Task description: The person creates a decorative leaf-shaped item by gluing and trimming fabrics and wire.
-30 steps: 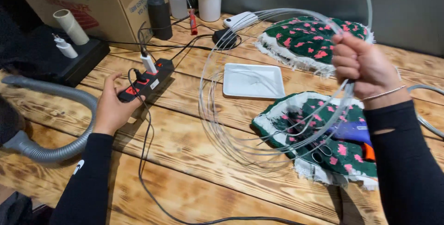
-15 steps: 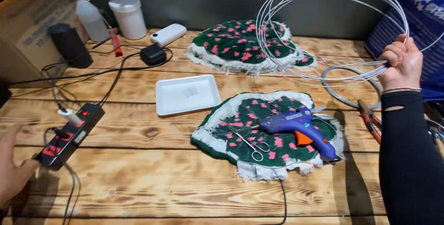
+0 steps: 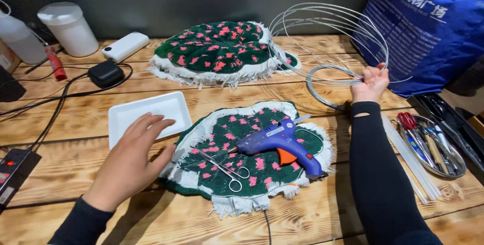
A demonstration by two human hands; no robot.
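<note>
It was a craft workshop: a rough plank table (image 3: 101, 124) carried a blue glue gun (image 3: 282, 146), small scissors (image 3: 224, 170), coiled wire (image 3: 333, 43), fringed green fabric pieces (image 3: 222, 48), and a metal tray of hand tools (image 3: 433, 146) beside glue sticks (image 3: 411, 162).

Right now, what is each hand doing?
Left hand: open, empty, above the white tray edge.
Right hand: closed on the wire coil.
</note>
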